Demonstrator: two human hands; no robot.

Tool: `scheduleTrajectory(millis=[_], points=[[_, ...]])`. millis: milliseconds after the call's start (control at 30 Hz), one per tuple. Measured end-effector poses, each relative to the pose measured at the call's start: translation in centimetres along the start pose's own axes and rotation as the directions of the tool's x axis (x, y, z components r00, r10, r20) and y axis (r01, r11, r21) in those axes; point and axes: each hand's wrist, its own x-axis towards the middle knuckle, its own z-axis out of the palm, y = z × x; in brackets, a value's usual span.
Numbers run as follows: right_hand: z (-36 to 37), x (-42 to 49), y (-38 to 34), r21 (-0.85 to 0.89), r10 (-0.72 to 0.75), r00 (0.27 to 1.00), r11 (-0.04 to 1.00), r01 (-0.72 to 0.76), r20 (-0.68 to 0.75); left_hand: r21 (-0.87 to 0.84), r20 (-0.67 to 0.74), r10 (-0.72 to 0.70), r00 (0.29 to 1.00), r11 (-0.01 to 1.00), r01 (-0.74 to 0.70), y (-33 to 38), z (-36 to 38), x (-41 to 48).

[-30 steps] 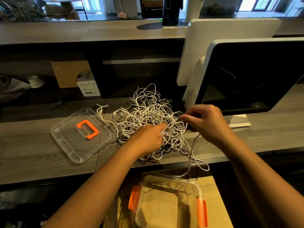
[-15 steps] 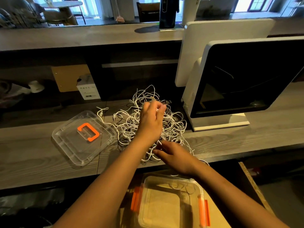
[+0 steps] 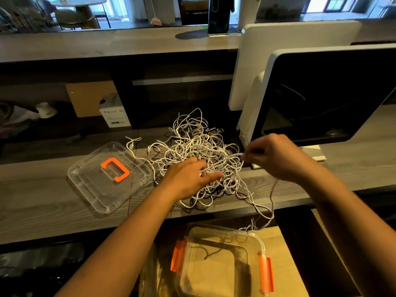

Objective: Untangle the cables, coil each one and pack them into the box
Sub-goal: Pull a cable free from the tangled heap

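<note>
The cables (image 3: 192,144) lie tangled on the tabletop (image 3: 42,211), between the lid (image 3: 96,194) and the monitor (image 3: 321,93). The left grip (image 3: 188,179) presses on the pile, fingers nearly straight. The right grip (image 3: 276,157) pinches one cable end. The box (image 3: 262,247) sits open below.

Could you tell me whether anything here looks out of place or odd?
Yes. A few strands from the white cable tangle hang over the desk's front edge and dangle toward the clear box below. The box's lid lies askew on the desk, left of the tangle.
</note>
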Motion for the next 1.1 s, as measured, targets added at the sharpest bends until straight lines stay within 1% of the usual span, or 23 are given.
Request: scheduleTrajectory(millis=[67,100,167,200,233,267,300,333,367,400,433,467,500,533,567,600,633,700,733,833,933,1033,1100], points=[[0.0,0.4,0.3,0.1,0.055,0.989,0.994,-0.041,-0.138,0.007,-0.01,0.0,1.0,1.0,0.0,0.3,0.1,0.0],[0.2,0.6,0.5,0.154,0.082,0.979,0.987,-0.054,-0.184,-0.065,-0.003,-0.009,1.0,0.998,0.009,0.5,0.1,0.0],[1.3,0.9,1.0,0.207,0.133,0.958,0.975,-0.08,-0.255,-0.333,0.055,-0.023,0.998,0.942,0.04,1.1,0.0,0.1],[2.1,0.9,1.3,0.227,0.163,0.95,0.968,-0.103,-0.268,-0.503,0.081,-0.004,0.997,0.863,0.044,1.6,-0.1,0.1],[3.0,0.9,1.6,0.27,0.203,0.947,0.954,-0.133,-0.249,-0.676,0.08,0.019,0.997,0.735,0.04,2.3,-0.3,0.1],[3.9,0.8,1.7,0.335,0.244,0.952,0.926,-0.173,-0.186,-0.822,0.055,0.028,0.998,0.569,0.029,3.0,-0.6,-0.1],[4.9,0.6,1.5,0.408,0.274,0.958,0.887,-0.216,-0.089,-0.916,0.02,0.023,1.0,0.401,0.009,3.8,-0.9,-0.1],[5.8,0.2,1.1,0.467,0.276,0.961,0.848,-0.253,0.02,-0.965,-0.02,0.006,1.0,0.261,-0.021,4.4,-1.1,-0.2],[6.7,-0.1,0.5,0.497,0.252,0.961,0.822,-0.277,0.117,-0.986,-0.054,-0.023,0.998,0.157,-0.05,4.9,-1.4,-0.1],[7.5,-0.4,-0.1,0.504,0.213,0.955,0.814,-0.289,0.204,-0.994,-0.077,-0.064,0.995,0.088,-0.072,5.3,-1.5,0.2],[8.1,-0.7,-0.9,0.485,0.161,0.947,0.827,-0.283,0.278,-0.991,-0.117,-0.111,0.987,0.074,-0.109,5.5,-1.6,0.4],[8.5,-0.9,-1.6,0.435,0.1,0.936,0.865,-0.25,0.338,-0.973,-0.192,-0.162,0.968,0.161,-0.166,5.5,-1.7,0.7],[8.8,-1.1,-2.1,0.36,0.039,0.926,0.915,-0.185,0.376,-0.912,-0.3,-0.189,0.935,0.345,-0.223,5.3,-1.6,1.0],[8.7,-1.2,-2.4,0.286,-0.01,0.916,0.951,-0.114,0.4,-0.785,-0.409,-0.167,0.897,0.566,-0.252,4.8,-1.4,1.4],[8.5,-1.3,-2.7,0.235,-0.036,0.914,0.97,-0.066,0.404,-0.607,-0.481,-0.099,0.871,0.754,-0.25,4.2,-1.0,1.8],[8.0,-1.3,-2.8,0.203,-0.048,0.916,0.979,-0.037,0.397,-0.411,-0.494,-0.015,0.87,0.885,-0.218,3.6,-0.6,2.1],[7.3,-1.3,-2.8,0.166,-0.057,0.92,0.986,-0.009,0.387,-0.239,-0.46,0.045,0.887,0.955,-0.173,3.1,-0.1,2.4],[5.8,-1.1,-2.6,0.054,-0.059,0.922,0.998,0.041,0.384,-0.011,-0.39,0.078,0.917,0.996,-0.09,2.1,0.6,2.5],[5.1,-1.1,-2.3,0.029,-0.044,0.923,0.999,0.035,0.383,0.025,-0.372,0.064,0.926,0.998,-0.059,1.8,0.8,2.4],[3.4,-0.8,-1.2,0.032,0.058,0.933,0.997,-0.075,0.356,0.043,-0.312,0.01,0.95,0.999,0.004,0.8,1.1,2.3],[2.1,-0.6,0.0,-0.029,0.125,0.953,0.992,-0.121,0.276,0.034,-0.234,-0.037,0.972,0.998,0.046,-0.1,1.1,2.0],[1.7,-0.5,0.7,0.087,0.139,0.98,0.984,-0.152,0.141,-0.044,-0.076,-0.074,0.994,0.996,0.071,-0.2,0.5,1.3],[1.7,-0.3,0.8,0.143,0.148,0.987,0.977,-0.155,0.057,-0.014,0.012,-0.067,0.998,0.998,0.067,0.2,0.2,0.9]])
